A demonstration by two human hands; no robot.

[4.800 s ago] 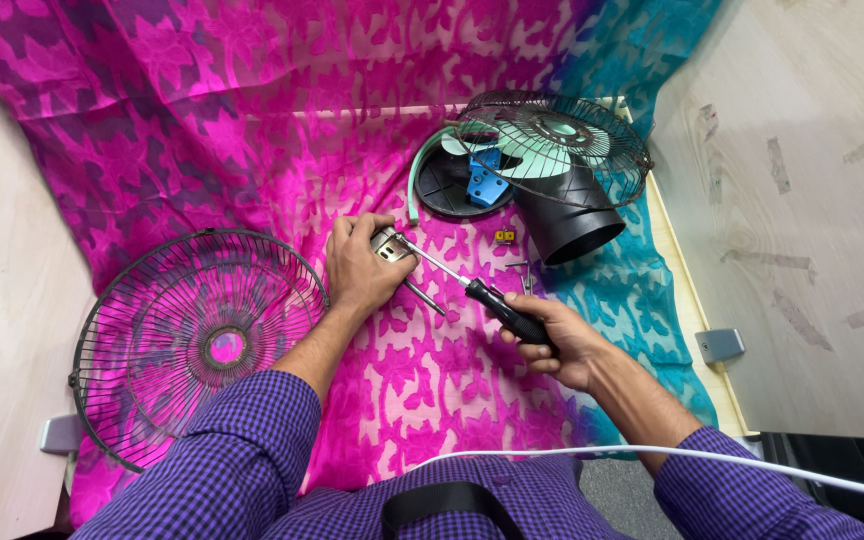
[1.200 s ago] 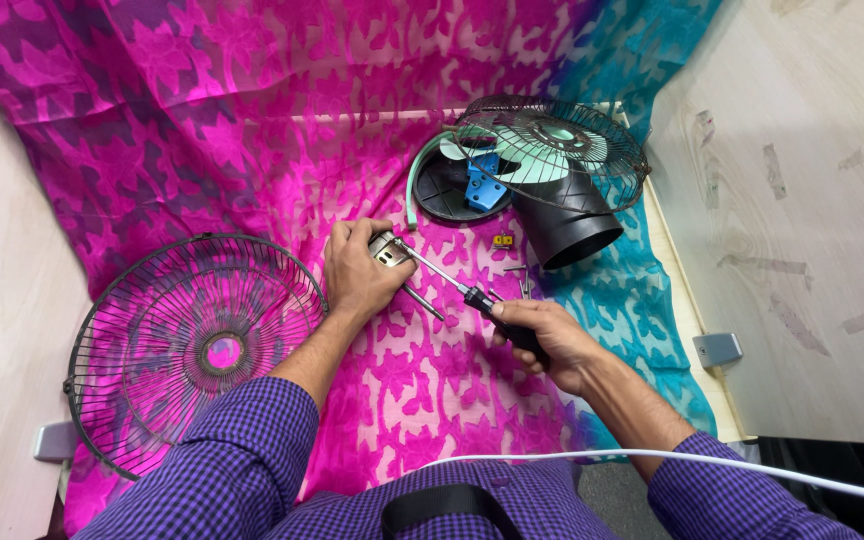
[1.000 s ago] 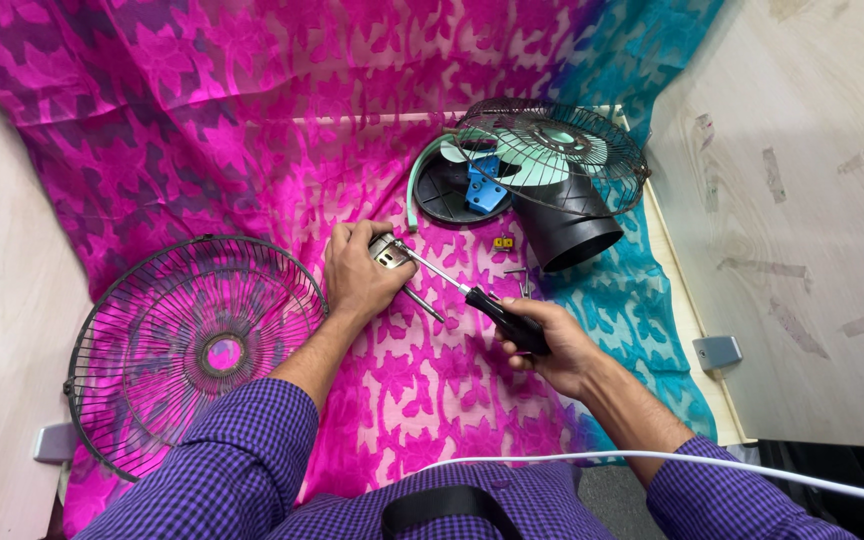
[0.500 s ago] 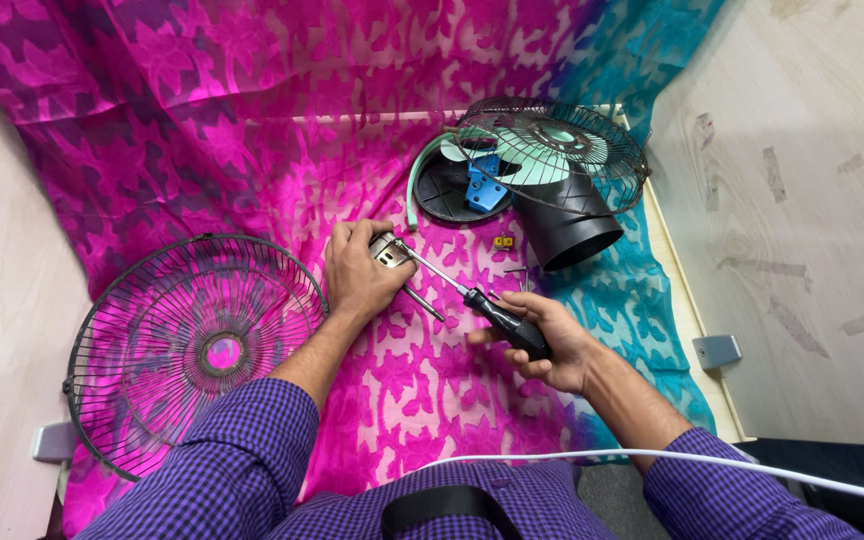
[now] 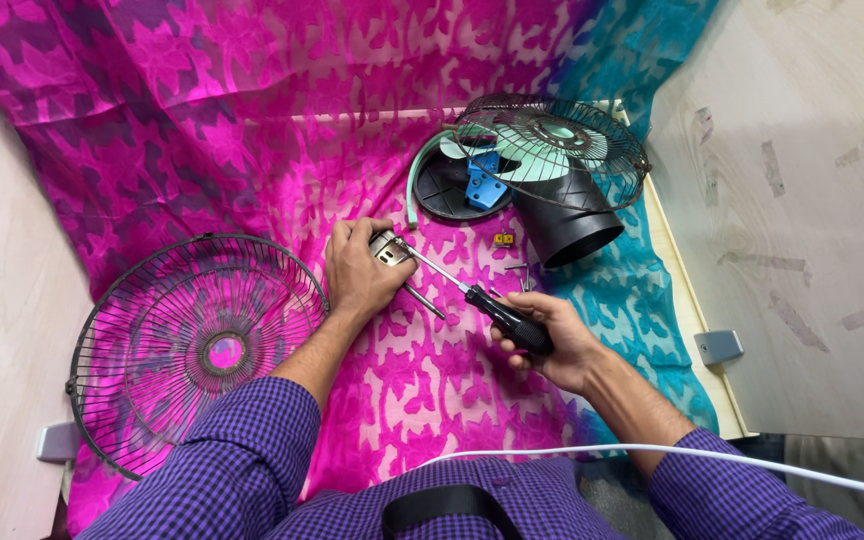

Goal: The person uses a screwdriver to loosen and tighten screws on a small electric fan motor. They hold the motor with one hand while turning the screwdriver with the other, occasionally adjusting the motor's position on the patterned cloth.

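Screwdriver (image 5: 472,298) front and centre, lying at a slant over the pink cloth (image 5: 202,120), black handle low and to the right, bare shaft running up and left. Right hand (image 5: 550,340) has the handle wrapped tight, fingers curled round it. Tip meets a small metal part (image 5: 390,247), and that part sits pinched in the left hand (image 5: 360,270), fingers clenched over it, thumb side up. A thin metal rod (image 5: 422,300) pokes out below the left hand, angled down towards the right, just under the shaft.

Just beyond the tip, a tiny yellow piece (image 5: 503,239) lies on the cloth, and a couple of small metal bits (image 5: 522,275) lie near the handle. Further up, the fan body: black motor housing (image 5: 567,215) tipped on its side, a wire guard (image 5: 552,140) over it, pale green blades (image 5: 517,165) showing through, a blue piece (image 5: 482,185) beside them on a dark round plate (image 5: 447,190).

Off to the left, well apart, a second wire guard (image 5: 197,345) lies flat on the cloth, touching the left forearm's edge. Purple checked sleeves (image 5: 222,460) on both arms. A white cable (image 5: 712,460) crosses the lower right. Cloth turns teal on the right, over a pale table (image 5: 812,200).
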